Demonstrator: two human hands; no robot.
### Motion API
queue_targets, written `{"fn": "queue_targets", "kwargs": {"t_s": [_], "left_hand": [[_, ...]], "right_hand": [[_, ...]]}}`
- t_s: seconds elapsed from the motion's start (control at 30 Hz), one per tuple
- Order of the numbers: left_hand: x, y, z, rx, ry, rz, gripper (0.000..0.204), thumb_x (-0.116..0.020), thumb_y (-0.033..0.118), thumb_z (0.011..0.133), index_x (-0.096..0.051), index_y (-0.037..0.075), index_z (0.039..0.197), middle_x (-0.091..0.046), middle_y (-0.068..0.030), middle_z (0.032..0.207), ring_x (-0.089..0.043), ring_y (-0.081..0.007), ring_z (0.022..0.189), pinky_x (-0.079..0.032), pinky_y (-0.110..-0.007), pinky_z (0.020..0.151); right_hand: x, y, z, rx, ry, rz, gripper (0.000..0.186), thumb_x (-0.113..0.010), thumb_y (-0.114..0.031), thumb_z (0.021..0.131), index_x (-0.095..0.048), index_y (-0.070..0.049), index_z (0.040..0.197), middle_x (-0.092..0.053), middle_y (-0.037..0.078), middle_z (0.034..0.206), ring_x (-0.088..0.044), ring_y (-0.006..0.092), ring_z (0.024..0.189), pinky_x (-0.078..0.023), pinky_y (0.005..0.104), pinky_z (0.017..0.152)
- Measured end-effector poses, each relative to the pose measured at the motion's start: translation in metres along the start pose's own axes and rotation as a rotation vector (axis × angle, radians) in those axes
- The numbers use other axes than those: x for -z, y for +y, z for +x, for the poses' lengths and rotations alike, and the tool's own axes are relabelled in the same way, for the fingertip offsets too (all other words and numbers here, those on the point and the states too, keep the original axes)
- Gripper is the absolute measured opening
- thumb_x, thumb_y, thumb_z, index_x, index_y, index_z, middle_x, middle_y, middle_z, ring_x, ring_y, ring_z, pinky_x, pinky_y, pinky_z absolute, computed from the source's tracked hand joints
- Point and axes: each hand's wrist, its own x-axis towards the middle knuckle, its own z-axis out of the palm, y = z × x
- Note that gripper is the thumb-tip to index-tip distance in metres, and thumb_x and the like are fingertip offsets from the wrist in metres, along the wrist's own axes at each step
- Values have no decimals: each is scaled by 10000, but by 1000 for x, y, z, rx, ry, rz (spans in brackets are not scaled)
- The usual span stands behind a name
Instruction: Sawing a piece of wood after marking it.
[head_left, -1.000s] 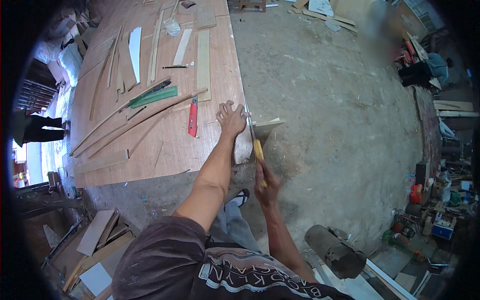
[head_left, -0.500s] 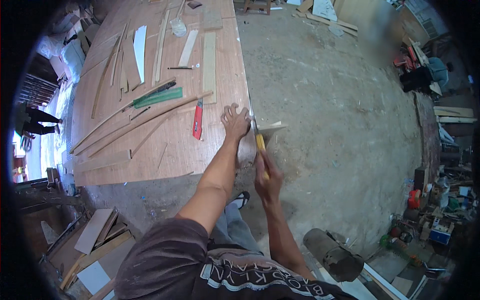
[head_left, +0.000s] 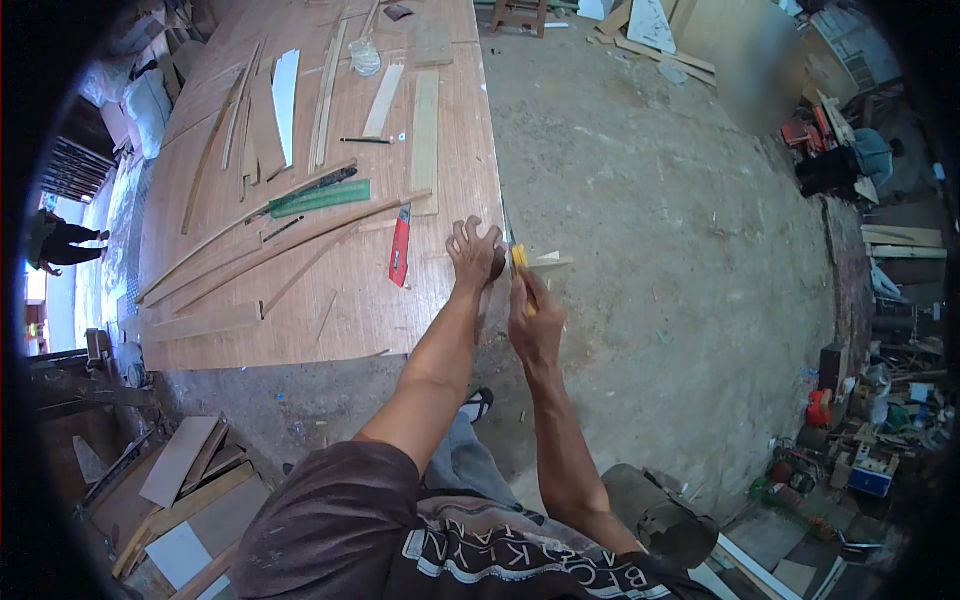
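My right hand (head_left: 537,315) is wrapped round the yellow handle of a handsaw (head_left: 519,256). Its thin blade runs away from me along the table's right edge. Just left of the saw, my left hand (head_left: 474,252) presses down near the edge with bent, spread fingers. A thin pale piece of wood (head_left: 553,261) juts out past the edge beside the saw; the part under my left hand is mostly hidden. On the table, left of that hand, lie a red box-cutter-like tool (head_left: 399,250) and a long curved wooden strip (head_left: 330,222).
The wood-grain table (head_left: 300,340) bears several strips, a green piece (head_left: 322,198), a pencil (head_left: 367,140) and a clear plastic cup (head_left: 365,57). Wood offcuts (head_left: 180,460) lie at lower left. A dark cylinder (head_left: 660,515) stands at lower right. A person (head_left: 70,240) stands far left.
My right hand and the saw handle have moved slightly away from me along the table edge. My left hand stays at the edge, and the view has shifted a little.
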Motion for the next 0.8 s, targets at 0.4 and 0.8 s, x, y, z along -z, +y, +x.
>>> {"fn": "queue_targets", "kwargs": {"t_s": [0.4, 0.8], "left_hand": [[-5, -7, -12, 28, 11, 74, 263, -689, 321, 751, -609, 240, 988, -396, -88, 1243, -303, -342, 1239, -289, -541, 942], [-1, 1, -4, 72, -95, -21, 269, -648, 283, 793, -602, 248, 1056, -382, -111, 1276, -270, -374, 1268, -229, -592, 1000]], "right_hand": [[13, -7, -19, 59, 11, -9, 269, -561, -150, 920, -639, 38, 1096, -675, 238, 982, -682, 338, 921, -527, 361, 771], [12, -20, 7, -45, -49, 13, 287, -552, -147, 917, -629, 33, 1127, -672, 244, 998, -683, 319, 931, -520, 353, 811]]}}
